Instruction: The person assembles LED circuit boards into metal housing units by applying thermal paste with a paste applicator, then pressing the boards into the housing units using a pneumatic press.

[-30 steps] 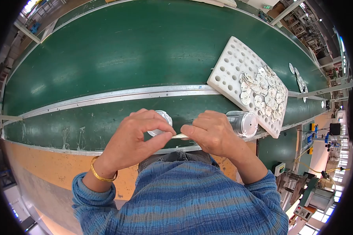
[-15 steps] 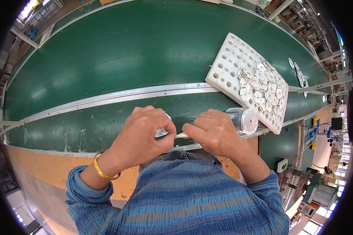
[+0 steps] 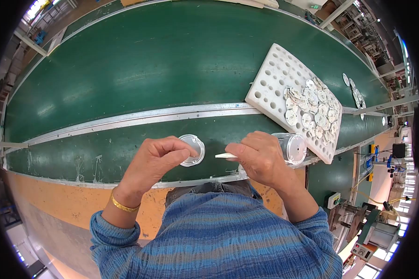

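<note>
My left hand (image 3: pixel 160 160), with a gold bracelet at the wrist, is closed in a pinch over the near left part of a round metallic part (image 3: pixel 192 150) on the green bench. What its fingertips hold, if anything, is too small to tell. My right hand (image 3: pixel 260 157) is wrapped round a slim white pointed tool (image 3: pixel 226 156), whose tip points left toward the round part. Just right of that hand, partly behind it, a silver cylindrical housing (image 3: pixel 295 149) lies on its side.
A white foam board with holes (image 3: pixel 270 76) lies at the right, bearing a pile of round white discs (image 3: pixel 312 104). More discs (image 3: pixel 354 90) lie farther right. A metal rail (image 3: pixel 149 115) crosses the bench. A machine with a control box (image 3: pixel 362 250) stands lower right.
My left hand has moved left, away from the tool tip, and more of the round metallic part shows. The white tool now shows more fully in my right hand.
</note>
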Motion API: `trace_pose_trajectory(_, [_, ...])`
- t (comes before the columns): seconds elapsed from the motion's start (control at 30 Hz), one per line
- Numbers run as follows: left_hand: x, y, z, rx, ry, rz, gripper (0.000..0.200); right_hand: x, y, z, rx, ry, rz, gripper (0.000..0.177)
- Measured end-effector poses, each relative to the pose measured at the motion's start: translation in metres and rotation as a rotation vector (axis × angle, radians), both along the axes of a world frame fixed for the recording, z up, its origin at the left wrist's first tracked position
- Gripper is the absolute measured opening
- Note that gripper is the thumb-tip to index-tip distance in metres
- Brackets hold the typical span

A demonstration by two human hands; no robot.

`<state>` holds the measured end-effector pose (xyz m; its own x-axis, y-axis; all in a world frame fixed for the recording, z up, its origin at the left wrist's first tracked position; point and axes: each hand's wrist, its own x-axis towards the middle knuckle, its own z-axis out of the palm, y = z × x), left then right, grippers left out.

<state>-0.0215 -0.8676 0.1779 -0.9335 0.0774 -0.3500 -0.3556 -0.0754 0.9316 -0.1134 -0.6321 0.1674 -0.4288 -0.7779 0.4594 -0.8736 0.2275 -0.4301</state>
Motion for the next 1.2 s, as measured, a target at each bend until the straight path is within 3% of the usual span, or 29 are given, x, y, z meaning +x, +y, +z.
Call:
trace_pose_trajectory(0.23, [0.009,0.002,-0.031,0.217,-0.061,0.136,0.016,-0.002,-0.004,-0.008,-0.075,-0.112,-0.051,0.014])
trace_pose_trajectory(0.33, [0.011,0.004,-0.057,0.276,-0.085,0.190,0.043,-0.005,-0.002,-0.022,-0.194,-0.305,-0.100,0.012])
trace_pose_trajectory(0.4, [0.009,0.016,-0.070,0.320,-0.013,0.109,0.065,0.000,-0.003,-0.029,-0.292,-0.502,-0.169,0.030])
trace_pose_trajectory(0.47, [0.003,0.030,-0.078,0.399,-0.029,-0.040,0.096,-0.001,-0.003,-0.023,-0.325,-0.683,-0.175,0.038])
trace_pose_trajectory(0.6, [-0.010,0.067,-0.082,0.539,0.043,-0.299,0.093,-0.006,-0.014,-0.038,-0.554,-1.127,-0.164,0.040])
trace_pose_trajectory(0.63, [-0.011,0.071,-0.080,0.548,-0.015,-0.260,0.092,-0.007,-0.017,-0.042,-0.640,-1.260,-0.149,0.039])
trace_pose_trajectory(0.67, [-0.010,0.074,-0.079,0.557,-0.073,-0.220,0.090,-0.006,-0.019,-0.042,-0.673,-1.256,-0.217,0.045])
trace_pose_trajectory(0.77, [-0.005,0.084,-0.083,0.535,-0.096,-0.113,0.078,-0.007,-0.014,-0.052,-0.738,-1.349,-0.201,0.040])
trace_pose_trajectory(0.87, [-0.001,0.089,-0.081,0.554,-0.108,-0.055,0.070,0.000,-0.020,-0.053,-0.712,-1.139,-0.229,0.046])
trace_pose_trajectory(1.03, [0.005,0.096,-0.096,0.471,-0.051,-0.030,0.062,0.006,-0.019,-0.045,-0.713,-1.300,-0.243,0.057])
trace_pose_trajectory(1.2, [0.006,0.102,-0.092,0.398,0.007,-0.051,0.081,0.009,-0.017,-0.048,-0.713,-1.298,-0.249,0.054])
